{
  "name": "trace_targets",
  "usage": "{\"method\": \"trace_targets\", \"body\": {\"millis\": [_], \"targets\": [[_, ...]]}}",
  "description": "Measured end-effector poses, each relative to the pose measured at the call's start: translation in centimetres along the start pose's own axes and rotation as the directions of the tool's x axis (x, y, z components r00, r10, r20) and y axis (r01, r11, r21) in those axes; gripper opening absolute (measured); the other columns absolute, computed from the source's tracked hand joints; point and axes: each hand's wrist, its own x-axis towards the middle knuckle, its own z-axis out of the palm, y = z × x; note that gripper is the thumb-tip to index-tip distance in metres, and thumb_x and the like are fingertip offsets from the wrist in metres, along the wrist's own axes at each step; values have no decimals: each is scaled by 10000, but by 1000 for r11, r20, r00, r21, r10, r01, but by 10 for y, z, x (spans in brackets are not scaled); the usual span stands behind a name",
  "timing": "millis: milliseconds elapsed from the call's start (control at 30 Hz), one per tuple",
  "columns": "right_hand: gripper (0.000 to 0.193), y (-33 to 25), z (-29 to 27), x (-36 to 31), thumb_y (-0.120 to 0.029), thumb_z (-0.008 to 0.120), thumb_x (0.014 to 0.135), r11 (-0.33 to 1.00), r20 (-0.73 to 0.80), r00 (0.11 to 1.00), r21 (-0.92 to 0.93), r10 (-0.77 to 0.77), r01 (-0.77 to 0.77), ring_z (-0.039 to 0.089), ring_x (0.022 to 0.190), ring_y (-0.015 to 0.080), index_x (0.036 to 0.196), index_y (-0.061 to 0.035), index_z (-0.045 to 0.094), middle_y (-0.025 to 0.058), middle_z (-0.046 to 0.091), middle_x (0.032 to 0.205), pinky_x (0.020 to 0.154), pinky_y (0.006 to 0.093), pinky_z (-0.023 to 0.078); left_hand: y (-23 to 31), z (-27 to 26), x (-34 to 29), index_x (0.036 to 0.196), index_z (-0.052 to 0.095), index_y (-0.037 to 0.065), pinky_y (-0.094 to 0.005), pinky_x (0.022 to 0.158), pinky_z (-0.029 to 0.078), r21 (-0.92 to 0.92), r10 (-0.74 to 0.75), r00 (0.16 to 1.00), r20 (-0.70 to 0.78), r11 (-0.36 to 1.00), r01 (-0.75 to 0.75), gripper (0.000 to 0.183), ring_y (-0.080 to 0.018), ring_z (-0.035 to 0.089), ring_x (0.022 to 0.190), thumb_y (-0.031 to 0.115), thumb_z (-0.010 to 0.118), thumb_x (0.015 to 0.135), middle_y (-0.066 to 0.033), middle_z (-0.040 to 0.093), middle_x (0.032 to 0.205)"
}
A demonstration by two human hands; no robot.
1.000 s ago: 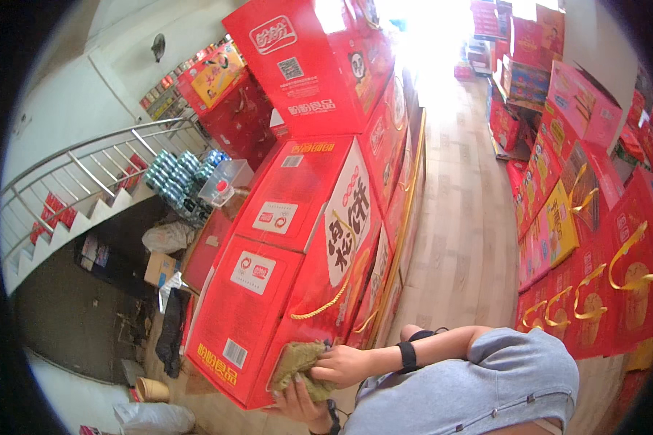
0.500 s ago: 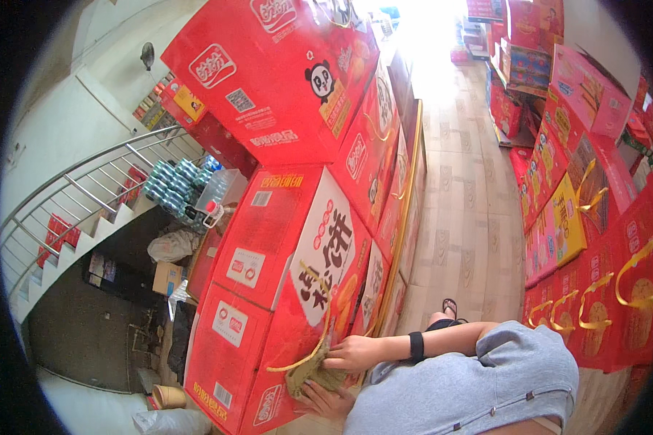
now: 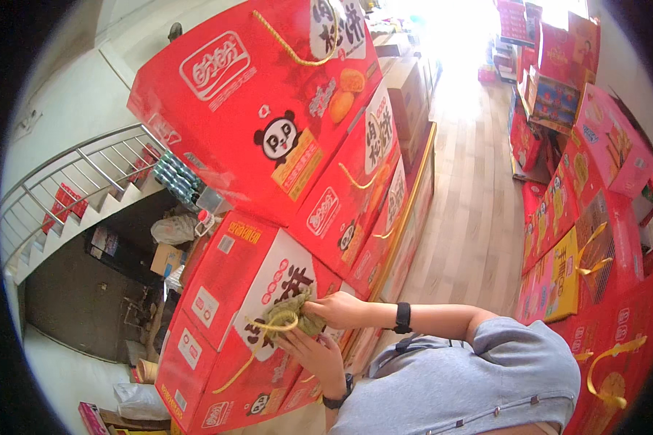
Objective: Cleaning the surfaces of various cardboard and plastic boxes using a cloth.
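My right hand (image 3: 325, 310) is closed on a crumpled olive-green cloth (image 3: 305, 322), which lies against the front of a red carton (image 3: 232, 388). The carton's yellow rope handle (image 3: 247, 366) loops up over the cloth. Just below, my left hand (image 3: 312, 357) has its fingers stretched out along the lower edge of the cloth and rope, its thumb apart. Both hands partly cover the carton's white panel with dark lettering. Whether the left fingertips grip the rope is hard to see.
More red cartons (image 3: 254, 123) with a panda picture are stacked to the left, beside a tiled aisle (image 3: 464, 188). Pink, red and yellow gift boxes (image 3: 559, 283) line the right side. A stair with a metal railing (image 3: 87, 156) and packs of bottles (image 3: 178, 177) stand at the far left.
Both hands and the cloth have moved up the carton front to the white panel. The rope handle now loops over the cloth. The view has shifted, and the left wrist band now shows.
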Motion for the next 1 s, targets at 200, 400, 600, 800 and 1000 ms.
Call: {"method": "trace_targets", "body": {"millis": [200,400,600,800,1000], "targets": [[561,43,9,-28,-164,617,725,984,93,980,19,176,-178,607,668,322,1218,-48,374,146,581,760,516,410,466,30,40,4,1359,190,-73,-500,1080,205,5,59,996,73,998,-60,804,-482,194,1288,93,630,707,-268,198,1415],[521,49,-24,-26,-130,599,743,994,61,993,-58,98,-94,615,705,290,1198,-21,371,131,551,835,507,375,477,54,49,13,1370,138,-79,-507,1077,207,-69,39,999,-11,997,-40,750,-476,128,1314,118,561,782,-289,129,1428],[513,62,-72,-28,-120,591,743,997,-122,989,-19,78,-81,601,723,294,1214,-42,400,124,539,879,532,372,484,89,56,49,1384,102,-68,-533,1072,185,-200,55,995,-85,977,-71,734,-491,118,1310,217,511,845,-295,102,1432],[614,86,-106,-34,-150,568,764,998,-129,991,-45,44,-50,605,724,268,1337,-125,349,102,551,856,555,349,493,133,68,80,1390,-3,-65,-542,1077,117,-292,31,987,-160,953,-78,843,-476,42,1328,343,510,859,-309,1,1435],[605,103,-121,-23,-143,522,775,992,-3,995,-73,-100,99,609,720,219,1352,-113,343,51,546,778,564,323,492,151,79,91,1393,-32,-59,-534,1072,83,-450,-168,956,-240,892,44,1035,-446,-17,1343,503,586,782,-308,-53,1438]]}}
